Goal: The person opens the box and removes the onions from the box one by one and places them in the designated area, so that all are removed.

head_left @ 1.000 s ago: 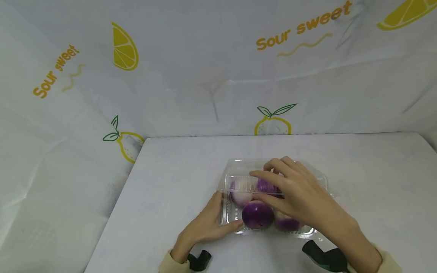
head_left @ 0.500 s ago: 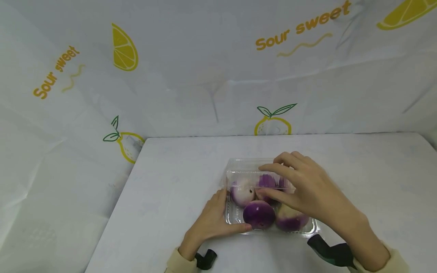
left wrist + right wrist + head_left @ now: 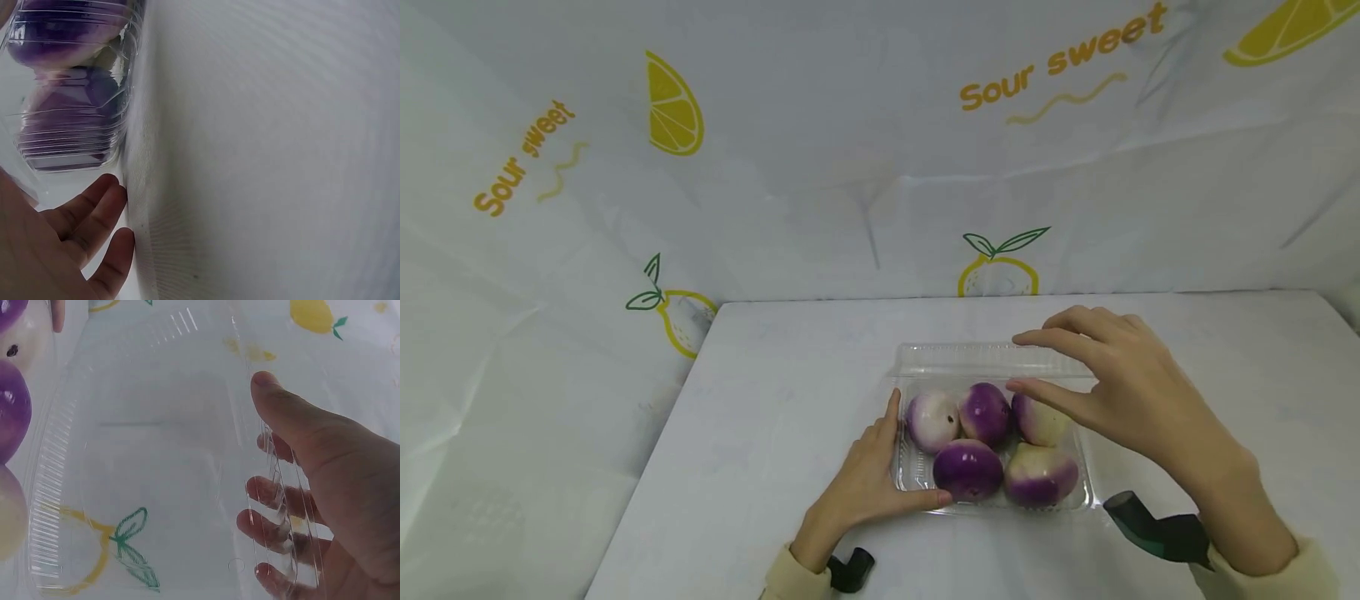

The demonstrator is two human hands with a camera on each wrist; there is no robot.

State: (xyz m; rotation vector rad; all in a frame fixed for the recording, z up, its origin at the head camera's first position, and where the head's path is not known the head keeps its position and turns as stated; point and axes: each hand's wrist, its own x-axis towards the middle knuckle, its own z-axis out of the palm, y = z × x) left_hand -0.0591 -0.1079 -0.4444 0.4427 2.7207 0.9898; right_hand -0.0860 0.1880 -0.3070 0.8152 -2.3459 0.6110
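Note:
A clear plastic clamshell box (image 3: 917,477) lies on the white table, holding several glossy purple-and-white round vegetables (image 3: 967,471) that look like turnips. Its hinged clear lid (image 3: 955,358) is raised at the back. My right hand (image 3: 1120,379) grips the lid's rim; in the right wrist view the thumb (image 3: 281,403) is on the near side and the fingers show through the plastic. My left hand (image 3: 868,479) rests against the box's front left corner, thumb along the front edge and fingers fairly straight beside the left wall. In the left wrist view, several fingertips (image 3: 106,206) reach below the box.
The white table (image 3: 760,433) ends at a back edge against a white cloth (image 3: 820,167) printed with lemons and lettering. Dark camera mounts are on the left wrist (image 3: 852,571) and the right wrist (image 3: 1157,529).
My right hand has moved right and away from me, swinging the lid up and back, so the vegetables show uncovered. My left hand shifted slightly right with the box, then stayed put.

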